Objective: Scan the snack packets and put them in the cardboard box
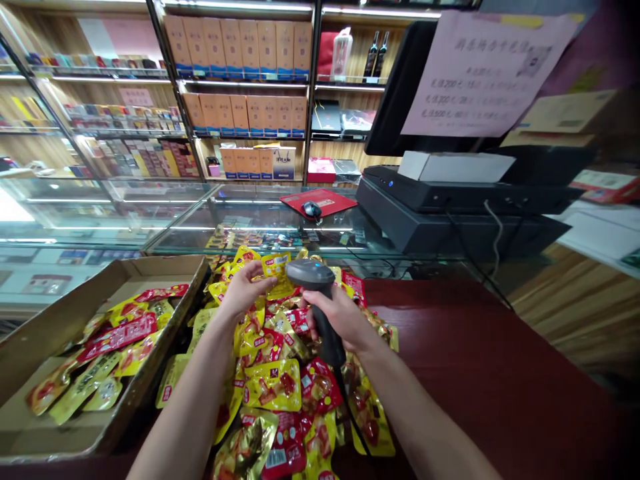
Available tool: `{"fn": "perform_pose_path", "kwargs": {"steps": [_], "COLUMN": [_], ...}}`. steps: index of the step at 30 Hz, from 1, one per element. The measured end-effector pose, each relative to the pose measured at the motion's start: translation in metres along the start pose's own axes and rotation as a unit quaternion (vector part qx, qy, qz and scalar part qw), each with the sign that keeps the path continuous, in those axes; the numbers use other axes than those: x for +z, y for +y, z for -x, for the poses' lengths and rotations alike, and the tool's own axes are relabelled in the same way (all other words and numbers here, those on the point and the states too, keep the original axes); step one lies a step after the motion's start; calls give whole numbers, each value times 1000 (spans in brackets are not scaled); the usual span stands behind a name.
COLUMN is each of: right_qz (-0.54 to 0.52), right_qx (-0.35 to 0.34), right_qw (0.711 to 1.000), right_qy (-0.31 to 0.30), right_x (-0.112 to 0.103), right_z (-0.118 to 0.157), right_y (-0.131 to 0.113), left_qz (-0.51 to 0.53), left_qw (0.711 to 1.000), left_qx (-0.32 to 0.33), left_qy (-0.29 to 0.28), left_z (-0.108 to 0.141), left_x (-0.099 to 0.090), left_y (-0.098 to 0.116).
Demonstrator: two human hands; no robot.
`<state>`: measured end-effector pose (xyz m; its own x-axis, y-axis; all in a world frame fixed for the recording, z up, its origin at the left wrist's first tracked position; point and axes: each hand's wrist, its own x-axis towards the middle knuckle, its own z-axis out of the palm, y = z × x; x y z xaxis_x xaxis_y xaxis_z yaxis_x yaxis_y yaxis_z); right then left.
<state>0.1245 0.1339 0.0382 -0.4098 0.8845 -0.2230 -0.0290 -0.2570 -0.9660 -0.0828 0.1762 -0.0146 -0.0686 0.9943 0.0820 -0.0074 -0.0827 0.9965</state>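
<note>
My right hand (336,313) is wrapped round the handle of a dark barcode scanner (311,272), which has a small blue light on top. Just left of the scanner head, my left hand (249,288) holds a small yellow packet (278,270) by its edge, with a barcode visible near the packet's top. Beneath both hands lies a heap of red, yellow and gold snack packets (273,385). The scanner's cable runs down over the heap.
On the left stands an open cardboard box (181,313) with several packets inside. Behind the heap is a glass counter (200,230) with a mouse (311,209) on a red mat (336,200). A black monitor (403,80) and cash-register equipment (395,207) stand at the right.
</note>
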Motion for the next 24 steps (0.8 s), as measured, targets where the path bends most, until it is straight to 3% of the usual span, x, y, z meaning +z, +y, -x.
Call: {"fn": "perform_pose_path", "kwargs": {"steps": [9, 24], "right_qz": [47, 43], "right_qx": [-35, -19], "right_qw": [998, 998], "right_qy": [24, 47], "right_x": [17, 18], "right_z": [-3, -2], "right_y": [13, 9], "left_qz": [1, -47], "left_qw": [1000, 999], "left_qx": [16, 5], "left_qy": [14, 17], "left_z": [-6, 2], "left_x": [0, -1], "left_y": [-13, -5]}}
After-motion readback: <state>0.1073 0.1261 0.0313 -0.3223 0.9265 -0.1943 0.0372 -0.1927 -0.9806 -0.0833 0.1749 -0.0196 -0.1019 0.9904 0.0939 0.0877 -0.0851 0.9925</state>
